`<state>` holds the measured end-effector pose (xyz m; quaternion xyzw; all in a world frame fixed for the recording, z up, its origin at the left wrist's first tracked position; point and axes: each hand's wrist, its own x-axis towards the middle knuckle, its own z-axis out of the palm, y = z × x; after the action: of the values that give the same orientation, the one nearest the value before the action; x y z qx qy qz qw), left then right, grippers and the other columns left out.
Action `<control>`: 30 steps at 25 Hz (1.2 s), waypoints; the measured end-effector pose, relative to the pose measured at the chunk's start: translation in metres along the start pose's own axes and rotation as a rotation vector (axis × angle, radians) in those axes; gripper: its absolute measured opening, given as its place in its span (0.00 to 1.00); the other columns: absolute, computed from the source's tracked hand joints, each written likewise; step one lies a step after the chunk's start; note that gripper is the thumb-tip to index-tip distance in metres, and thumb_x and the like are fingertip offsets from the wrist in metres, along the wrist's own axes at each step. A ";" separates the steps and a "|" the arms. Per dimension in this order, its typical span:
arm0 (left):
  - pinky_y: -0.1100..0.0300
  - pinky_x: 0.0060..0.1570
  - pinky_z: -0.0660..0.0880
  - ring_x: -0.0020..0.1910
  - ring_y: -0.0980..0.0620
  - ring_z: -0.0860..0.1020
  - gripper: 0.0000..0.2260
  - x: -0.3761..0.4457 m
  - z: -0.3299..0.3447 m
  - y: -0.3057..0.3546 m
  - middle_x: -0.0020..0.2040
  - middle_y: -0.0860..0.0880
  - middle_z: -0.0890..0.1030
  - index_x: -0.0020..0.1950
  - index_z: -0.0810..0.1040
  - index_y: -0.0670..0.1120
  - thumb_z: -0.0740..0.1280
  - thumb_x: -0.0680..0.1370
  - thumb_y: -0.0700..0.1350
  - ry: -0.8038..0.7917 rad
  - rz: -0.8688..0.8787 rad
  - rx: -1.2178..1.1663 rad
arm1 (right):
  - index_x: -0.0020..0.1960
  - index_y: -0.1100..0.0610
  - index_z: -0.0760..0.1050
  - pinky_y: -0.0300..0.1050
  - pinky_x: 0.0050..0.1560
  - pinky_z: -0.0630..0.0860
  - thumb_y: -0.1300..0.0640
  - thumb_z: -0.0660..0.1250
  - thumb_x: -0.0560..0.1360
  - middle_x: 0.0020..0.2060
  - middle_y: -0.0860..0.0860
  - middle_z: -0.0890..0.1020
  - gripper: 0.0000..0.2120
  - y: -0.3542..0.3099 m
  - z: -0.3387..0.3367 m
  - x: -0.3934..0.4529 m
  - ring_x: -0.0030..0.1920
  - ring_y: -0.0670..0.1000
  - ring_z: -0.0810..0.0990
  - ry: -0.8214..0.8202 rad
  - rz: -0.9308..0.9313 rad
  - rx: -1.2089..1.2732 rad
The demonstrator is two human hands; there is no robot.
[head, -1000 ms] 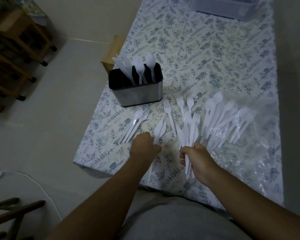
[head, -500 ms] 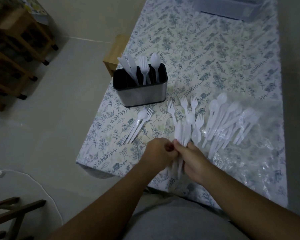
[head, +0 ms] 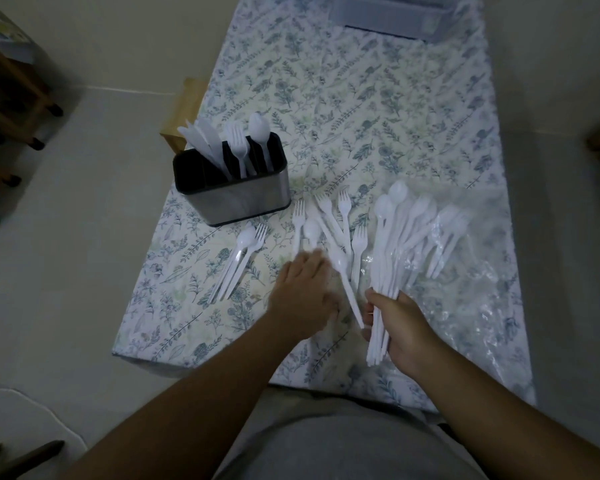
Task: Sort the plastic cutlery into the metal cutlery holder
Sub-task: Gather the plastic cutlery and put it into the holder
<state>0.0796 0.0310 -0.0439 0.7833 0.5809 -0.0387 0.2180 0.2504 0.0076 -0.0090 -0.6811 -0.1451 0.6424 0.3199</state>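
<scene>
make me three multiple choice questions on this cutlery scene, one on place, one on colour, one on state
1. Where does the metal cutlery holder stand?
A. near the table's left edge
B. on the floor
C. on the plastic bag

2. What colour is the loose cutlery?
A. black
B. white
C. red

3. What is the right hand doing?
A. lying flat and empty
B. gripping a bundle of cutlery
C. lifting the holder

Answers:
1 A: the holder sits on the floral tablecloth by the left edge.
2 B: every fork, spoon and knife is white.
3 B: its fingers close round the handles of a bundle of cutlery, while the left hand is spread over the table.
</scene>
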 end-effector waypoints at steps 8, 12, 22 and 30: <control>0.36 0.76 0.52 0.81 0.42 0.47 0.31 0.016 -0.002 0.022 0.82 0.44 0.50 0.81 0.54 0.50 0.59 0.80 0.53 -0.009 0.099 -0.061 | 0.45 0.60 0.77 0.44 0.30 0.68 0.66 0.65 0.77 0.30 0.54 0.74 0.04 -0.001 -0.001 0.001 0.29 0.51 0.71 0.006 -0.060 -0.047; 0.36 0.76 0.52 0.81 0.43 0.47 0.26 0.009 0.002 0.011 0.82 0.45 0.52 0.80 0.57 0.53 0.56 0.82 0.55 -0.022 0.093 0.016 | 0.48 0.58 0.80 0.44 0.33 0.72 0.63 0.67 0.78 0.32 0.53 0.76 0.04 -0.002 -0.003 0.000 0.33 0.52 0.74 0.008 -0.017 -0.052; 0.44 0.79 0.44 0.80 0.44 0.38 0.35 -0.045 0.008 -0.045 0.82 0.45 0.41 0.82 0.41 0.46 0.50 0.82 0.63 0.091 -0.441 -0.281 | 0.55 0.60 0.77 0.50 0.39 0.76 0.66 0.67 0.77 0.40 0.58 0.78 0.07 -0.007 0.034 0.004 0.39 0.56 0.76 -0.161 0.068 -0.083; 0.57 0.59 0.68 0.64 0.48 0.67 0.17 -0.044 -0.007 -0.066 0.65 0.44 0.73 0.69 0.72 0.43 0.62 0.82 0.47 0.401 -0.684 -0.424 | 0.58 0.58 0.77 0.49 0.42 0.77 0.60 0.67 0.79 0.44 0.57 0.81 0.08 -0.004 0.049 0.006 0.44 0.56 0.79 -0.174 0.055 -0.165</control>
<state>0.0030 0.0095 -0.0438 0.4764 0.8323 0.1641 0.2313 0.2049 0.0264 -0.0096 -0.6505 -0.2058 0.6936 0.2313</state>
